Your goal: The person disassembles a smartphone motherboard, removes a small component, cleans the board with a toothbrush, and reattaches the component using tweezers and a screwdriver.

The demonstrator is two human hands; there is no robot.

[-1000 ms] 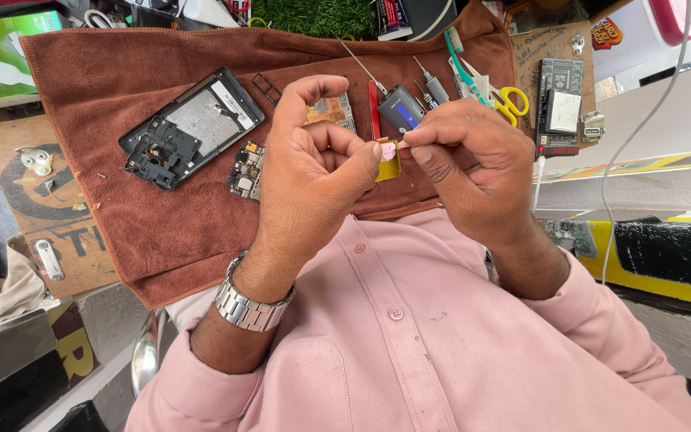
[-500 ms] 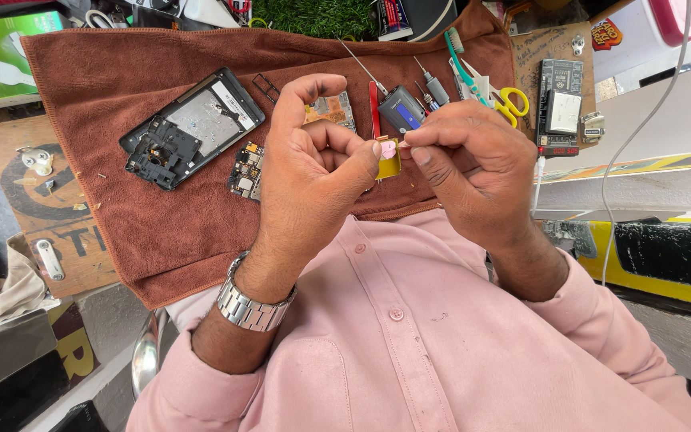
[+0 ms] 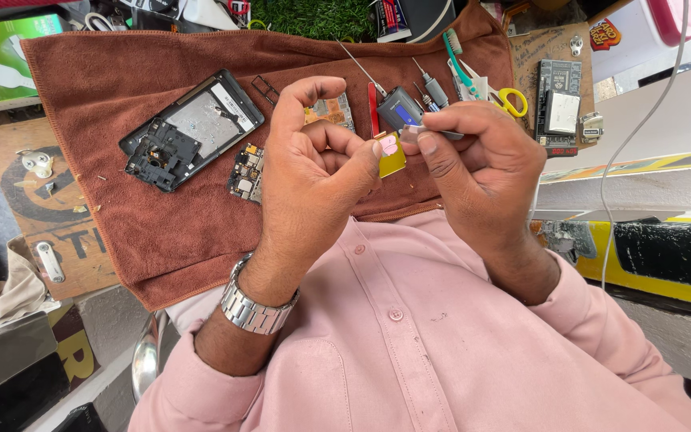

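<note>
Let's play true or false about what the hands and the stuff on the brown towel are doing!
1. The left hand pinches a small yellow piece. True.
2. The right hand holds scissors. False: it holds a thin metal tool; the scissors lie on the towel.
3. The opened phone lies on the towel. True.
4. The watch is on the right wrist. False: the left.

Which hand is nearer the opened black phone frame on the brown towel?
Left. The left hand is raised just right of the opened black phone frame; the right hand sits farther right, beyond it.
</note>
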